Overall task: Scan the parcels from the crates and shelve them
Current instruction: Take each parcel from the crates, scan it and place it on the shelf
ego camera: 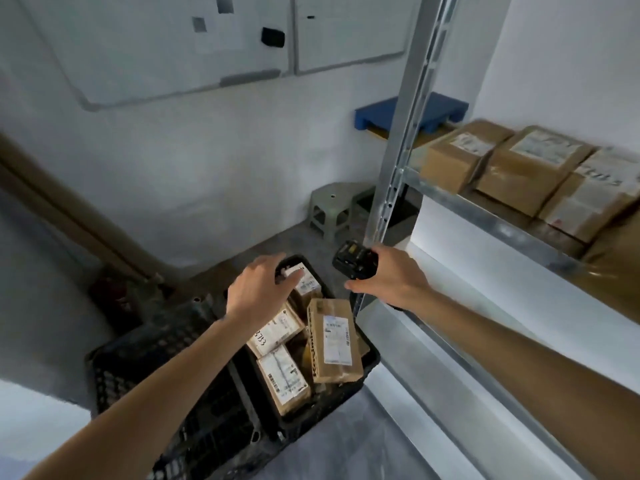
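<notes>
Both hands are out in front of me over the crates on the floor. My left hand [260, 289] hovers with fingers spread and relaxed, holding nothing, right above the far end of the black crate [370, 358]; its fingertips are over the parcel at the far end [306, 284], and I cannot tell whether they touch it. My right hand [393, 277] is curled around a black handheld scanner [353, 261], gripping it near the shelf upright [403, 147], just beside and to the right of the crate's far end, with the scanner's front turned toward my left hand.

Inside the crate lie several brown cardboard parcels with white labels. Nearest my left wrist is a parcel with handwritten digits [275, 332], lying flat. Closer to me sits a small parcel with a barcode label [284, 377]. To their right lies a longer parcel with printed lettering on its side [334, 341], tilted and resting partly on the crate's right side. A second black crate [166, 341] stands touching the first on its left; my left forearm crosses over it and I cannot make out anything in it.

On the metal shelf [485, 209] to my right, three shelved boxes [530, 168] sit side by side, labels facing up. Well behind the crates, by the wall, stands a small grey stool [329, 207].
</notes>
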Demonstrator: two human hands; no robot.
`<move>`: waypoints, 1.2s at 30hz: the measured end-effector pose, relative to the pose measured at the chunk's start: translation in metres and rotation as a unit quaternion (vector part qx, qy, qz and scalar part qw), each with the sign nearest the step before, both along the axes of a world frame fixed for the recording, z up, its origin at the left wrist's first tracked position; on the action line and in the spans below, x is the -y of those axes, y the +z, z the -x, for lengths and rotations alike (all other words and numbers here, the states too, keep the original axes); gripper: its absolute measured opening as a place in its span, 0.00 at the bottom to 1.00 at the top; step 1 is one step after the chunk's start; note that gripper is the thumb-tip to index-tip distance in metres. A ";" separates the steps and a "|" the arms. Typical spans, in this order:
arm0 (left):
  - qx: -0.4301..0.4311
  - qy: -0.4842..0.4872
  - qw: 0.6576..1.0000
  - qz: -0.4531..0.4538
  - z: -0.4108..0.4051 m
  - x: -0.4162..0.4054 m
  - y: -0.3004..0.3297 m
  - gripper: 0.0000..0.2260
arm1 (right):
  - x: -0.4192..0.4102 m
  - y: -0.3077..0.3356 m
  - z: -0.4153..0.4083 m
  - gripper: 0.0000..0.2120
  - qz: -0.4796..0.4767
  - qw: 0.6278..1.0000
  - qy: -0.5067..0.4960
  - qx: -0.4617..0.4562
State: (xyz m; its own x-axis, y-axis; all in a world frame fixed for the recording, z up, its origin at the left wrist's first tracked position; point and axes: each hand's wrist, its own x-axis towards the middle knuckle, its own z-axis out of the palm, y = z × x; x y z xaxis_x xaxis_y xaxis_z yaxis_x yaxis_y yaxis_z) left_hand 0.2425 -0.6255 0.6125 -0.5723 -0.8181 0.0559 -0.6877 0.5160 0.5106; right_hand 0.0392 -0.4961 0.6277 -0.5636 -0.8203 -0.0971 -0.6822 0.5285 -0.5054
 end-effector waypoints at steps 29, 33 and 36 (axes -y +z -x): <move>0.080 -0.052 0.972 -0.216 0.065 -0.014 -0.281 0.22 | -0.006 -0.281 0.043 0.23 -0.121 0.974 -0.043 0.186; 0.024 -0.063 0.968 -0.242 0.061 -0.015 -0.273 0.19 | -0.006 -0.272 0.039 0.18 -0.087 0.975 -0.068 0.195; -0.021 -0.079 0.969 -0.234 0.057 -0.013 -0.255 0.23 | -0.008 -0.253 0.039 0.19 -0.063 0.975 -0.083 0.197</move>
State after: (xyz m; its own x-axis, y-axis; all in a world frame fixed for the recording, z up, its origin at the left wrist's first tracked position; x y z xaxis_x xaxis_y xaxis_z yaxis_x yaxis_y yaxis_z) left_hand 0.1859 -0.6129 0.3578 -0.6978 -0.6615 -0.2747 -0.5926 0.3177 0.7402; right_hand 0.0003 -0.4878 0.3744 -0.5861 -0.6888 -0.4266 -0.3477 0.6894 -0.6355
